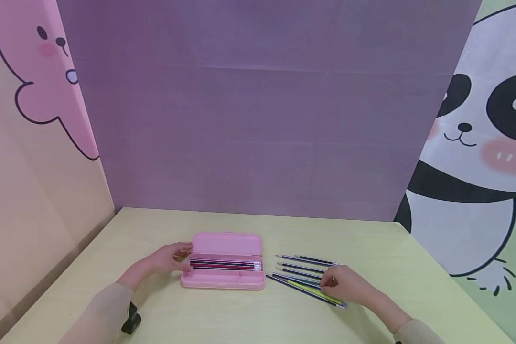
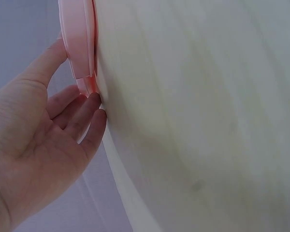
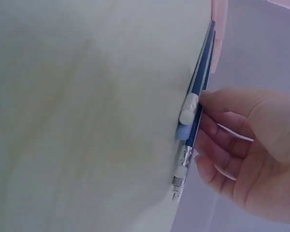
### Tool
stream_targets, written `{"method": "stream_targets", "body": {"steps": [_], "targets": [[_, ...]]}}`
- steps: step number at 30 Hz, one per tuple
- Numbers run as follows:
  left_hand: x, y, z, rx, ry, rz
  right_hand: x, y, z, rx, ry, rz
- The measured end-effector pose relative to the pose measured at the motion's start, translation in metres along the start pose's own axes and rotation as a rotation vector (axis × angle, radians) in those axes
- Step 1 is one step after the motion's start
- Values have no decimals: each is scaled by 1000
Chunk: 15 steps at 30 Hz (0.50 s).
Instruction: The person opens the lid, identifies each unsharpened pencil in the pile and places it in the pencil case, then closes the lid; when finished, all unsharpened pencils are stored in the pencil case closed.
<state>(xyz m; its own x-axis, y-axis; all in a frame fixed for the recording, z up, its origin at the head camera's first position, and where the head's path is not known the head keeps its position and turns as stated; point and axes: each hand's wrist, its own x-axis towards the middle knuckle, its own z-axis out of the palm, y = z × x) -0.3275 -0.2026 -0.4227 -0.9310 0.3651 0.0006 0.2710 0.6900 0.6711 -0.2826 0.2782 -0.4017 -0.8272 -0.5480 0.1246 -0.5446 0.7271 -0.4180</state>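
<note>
Apparently pinches slim dark-blue pencil near its right end with right hand, nearer of two, curled nearly closed. Has it right of open pink plastic case, with long axis slanting toward case. Rests left hand, loosely spread, against case's left end.
</note>
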Motion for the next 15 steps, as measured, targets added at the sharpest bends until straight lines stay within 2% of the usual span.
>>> {"method": "stream_targets", "body": {"steps": [6,15], "targets": [[-1,2,-1,-2,-3,2,1,-2,-5,7,50,-28],[-1,5,-1,-20,1,-36,5,-6,-8,41,103,-68]]}}
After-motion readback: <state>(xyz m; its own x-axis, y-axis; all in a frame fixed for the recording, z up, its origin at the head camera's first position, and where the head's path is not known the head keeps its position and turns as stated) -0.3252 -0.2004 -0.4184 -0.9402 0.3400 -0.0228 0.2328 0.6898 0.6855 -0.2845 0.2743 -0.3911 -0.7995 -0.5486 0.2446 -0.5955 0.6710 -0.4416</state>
